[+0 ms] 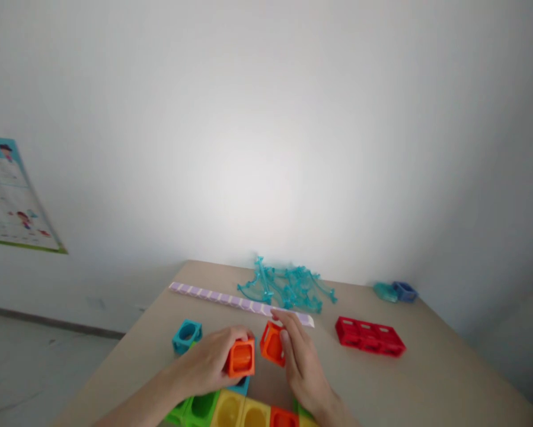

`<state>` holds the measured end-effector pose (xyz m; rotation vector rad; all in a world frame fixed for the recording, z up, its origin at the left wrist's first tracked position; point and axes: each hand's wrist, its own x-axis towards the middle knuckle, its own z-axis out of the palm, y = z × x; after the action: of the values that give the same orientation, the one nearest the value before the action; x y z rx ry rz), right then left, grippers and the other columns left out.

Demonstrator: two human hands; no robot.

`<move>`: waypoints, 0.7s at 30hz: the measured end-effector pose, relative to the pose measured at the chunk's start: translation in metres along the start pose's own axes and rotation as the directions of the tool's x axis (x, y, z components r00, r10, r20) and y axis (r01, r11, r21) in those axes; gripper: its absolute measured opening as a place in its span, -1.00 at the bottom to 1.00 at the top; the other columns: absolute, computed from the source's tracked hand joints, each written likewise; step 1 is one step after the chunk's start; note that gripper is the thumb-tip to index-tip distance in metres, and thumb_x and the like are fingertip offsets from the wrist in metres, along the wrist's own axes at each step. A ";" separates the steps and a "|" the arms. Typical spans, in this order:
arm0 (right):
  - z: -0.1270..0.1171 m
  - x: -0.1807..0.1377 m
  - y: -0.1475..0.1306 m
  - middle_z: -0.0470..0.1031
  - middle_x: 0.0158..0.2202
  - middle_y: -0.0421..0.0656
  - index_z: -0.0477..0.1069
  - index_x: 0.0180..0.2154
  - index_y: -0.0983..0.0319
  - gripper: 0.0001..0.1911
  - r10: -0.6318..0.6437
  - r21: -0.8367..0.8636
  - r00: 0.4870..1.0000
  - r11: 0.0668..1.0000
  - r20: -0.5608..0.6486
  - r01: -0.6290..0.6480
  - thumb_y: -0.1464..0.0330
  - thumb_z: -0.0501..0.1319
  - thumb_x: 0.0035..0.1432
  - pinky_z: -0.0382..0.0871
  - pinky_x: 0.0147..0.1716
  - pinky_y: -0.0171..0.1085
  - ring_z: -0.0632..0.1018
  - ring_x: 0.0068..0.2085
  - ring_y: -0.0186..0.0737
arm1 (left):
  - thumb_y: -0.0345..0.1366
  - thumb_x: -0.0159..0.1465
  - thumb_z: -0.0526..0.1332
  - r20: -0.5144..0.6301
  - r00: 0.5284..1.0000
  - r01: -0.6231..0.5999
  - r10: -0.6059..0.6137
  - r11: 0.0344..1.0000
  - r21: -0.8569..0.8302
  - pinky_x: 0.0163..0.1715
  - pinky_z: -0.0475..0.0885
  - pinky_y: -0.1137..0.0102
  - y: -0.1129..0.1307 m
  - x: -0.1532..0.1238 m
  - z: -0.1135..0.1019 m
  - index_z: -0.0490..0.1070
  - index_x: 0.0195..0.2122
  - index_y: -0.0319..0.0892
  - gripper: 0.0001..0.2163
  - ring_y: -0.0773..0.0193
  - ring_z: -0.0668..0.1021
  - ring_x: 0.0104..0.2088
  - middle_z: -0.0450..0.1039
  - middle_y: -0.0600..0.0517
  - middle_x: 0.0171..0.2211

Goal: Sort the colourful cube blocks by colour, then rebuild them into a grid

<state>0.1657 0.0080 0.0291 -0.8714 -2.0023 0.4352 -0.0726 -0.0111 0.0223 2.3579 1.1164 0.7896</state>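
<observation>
Your left fingers (pixel 238 332) wrap one orange block (pixel 241 359) and your right fingers (pixel 289 325) pinch a second orange block (pixel 273 342), unjoined, beyond a multicoloured block row (pixel 229 409) already lined up.

On the table (pixel 439 379), cube row (pixel 243 409) in front, strip (pixel 213 295) behind, track pile (pixel 297 290) beyond, cube trio (pixel 370 337) right.

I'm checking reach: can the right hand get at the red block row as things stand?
Probably yes: nothing visible stands between the right hand and the red block row, though the grip would likely have to release its orange block first.
</observation>
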 end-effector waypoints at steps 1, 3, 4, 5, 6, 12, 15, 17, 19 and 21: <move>0.000 0.000 0.002 0.37 0.12 -0.09 0.21 0.19 0.07 -0.61 0.013 -0.004 1.000 1.000 -0.025 -0.013 0.34 -0.09 0.39 0.34 0.15 -0.16 0.41 0.15 -0.17 | -0.49 0.08 0.25 -0.009 1.000 0.000 0.000 1.000 0.007 0.00 0.41 0.28 0.000 0.000 0.000 0.17 0.04 -0.06 -0.50 0.10 0.54 -0.04 0.45 -0.09 0.01; 0.000 0.000 0.005 0.37 0.13 -0.09 0.22 0.19 0.07 -0.62 0.026 -0.008 0.998 1.000 -0.058 -0.027 0.32 -0.08 0.39 0.32 0.15 -0.13 0.40 0.17 -0.15 | -0.50 0.07 0.23 -0.005 1.000 0.004 -0.004 1.000 0.023 0.00 0.41 0.28 0.001 0.001 0.001 0.17 0.05 -0.06 -0.49 0.11 0.54 -0.04 0.46 -0.08 0.00; 0.000 0.001 0.007 0.38 0.13 -0.09 0.23 0.18 0.07 -0.62 0.030 -0.006 0.997 1.000 -0.070 -0.030 0.31 -0.08 0.39 0.33 0.15 -0.13 0.40 0.17 -0.15 | -0.50 0.06 0.23 -0.003 1.000 0.009 -0.009 0.999 0.034 0.00 0.42 0.28 0.002 0.002 0.000 0.18 0.04 -0.07 -0.49 0.12 0.54 -0.05 0.46 -0.07 -0.02; 0.000 0.002 0.009 0.38 0.12 -0.09 0.24 0.17 0.07 -0.63 0.032 -0.002 0.996 0.999 -0.083 -0.032 0.30 -0.09 0.39 0.33 0.14 -0.13 0.40 0.17 -0.14 | -0.49 0.06 0.23 -0.005 1.000 0.014 -0.013 0.999 0.047 -0.02 0.43 0.28 0.003 0.003 0.000 0.19 0.03 -0.09 -0.50 0.12 0.55 -0.07 0.47 -0.06 -0.05; 0.001 0.003 0.011 0.39 0.12 -0.09 0.25 0.16 0.08 -0.63 0.034 0.005 0.995 0.999 -0.094 -0.034 0.30 -0.09 0.40 0.33 0.14 -0.13 0.40 0.16 -0.14 | -0.48 0.07 0.22 -0.009 1.000 0.028 -0.028 0.998 0.059 -0.04 0.44 0.29 0.003 0.004 0.000 0.20 0.01 -0.10 -0.54 0.14 0.55 -0.09 0.48 -0.05 -0.08; 0.007 0.009 0.017 0.37 0.10 -0.08 0.23 0.16 0.08 -0.63 0.048 0.031 0.997 0.998 -0.067 -0.046 0.30 -0.10 0.40 0.29 0.15 -0.12 0.39 0.14 -0.15 | -0.40 0.09 0.24 -0.028 0.998 0.063 -0.059 0.987 0.147 -0.12 0.46 0.30 0.001 0.005 0.003 0.20 -0.02 -0.14 -0.58 0.13 0.56 -0.15 0.48 -0.07 -0.15; 0.009 0.010 0.015 0.37 0.07 -0.07 0.25 0.14 0.09 -0.64 0.010 0.038 1.000 0.999 0.014 -0.010 0.31 -0.11 0.40 0.30 0.14 -0.16 0.41 0.13 -0.17 | -0.40 0.10 0.23 -0.034 0.998 0.058 -0.052 0.982 0.180 -0.12 0.47 0.29 -0.001 0.005 0.005 0.19 -0.02 -0.15 -0.59 0.11 0.56 -0.16 0.47 -0.08 -0.17; 0.010 0.011 0.013 0.38 0.05 -0.06 0.28 0.11 0.11 -0.65 -0.006 0.040 0.999 0.999 0.046 0.004 0.32 -0.11 0.40 0.32 0.12 -0.17 0.43 0.11 -0.18 | -0.40 0.10 0.22 -0.043 0.998 0.050 -0.043 0.981 0.186 -0.12 0.46 0.28 -0.002 0.005 0.007 0.20 -0.03 -0.15 -0.60 0.10 0.56 -0.15 0.47 -0.08 -0.17; 0.011 0.010 0.013 0.40 0.03 -0.04 0.31 0.08 0.13 -0.66 -0.008 0.032 0.998 0.999 0.055 0.007 0.31 -0.11 0.40 0.35 0.11 -0.16 0.44 0.10 -0.18 | -0.40 0.09 0.23 -0.058 0.997 0.051 -0.042 0.983 0.179 -0.13 0.47 0.29 -0.002 0.005 0.008 0.20 -0.04 -0.15 -0.60 0.11 0.56 -0.17 0.47 -0.07 -0.18; 0.013 0.009 0.014 0.42 0.05 -0.03 0.31 0.09 0.15 -0.65 -0.004 0.010 0.999 1.000 0.053 0.003 0.30 -0.10 0.40 0.36 0.12 -0.14 0.44 0.12 -0.16 | -0.40 0.08 0.24 -0.072 0.996 0.055 -0.043 0.985 0.164 -0.14 0.47 0.31 -0.001 0.005 0.008 0.21 -0.05 -0.13 -0.60 0.13 0.56 -0.18 0.47 -0.05 -0.19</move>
<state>0.1573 0.0248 0.0184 -0.8582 -2.0483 0.4709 -0.0652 -0.0075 0.0173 2.4440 1.3102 0.7936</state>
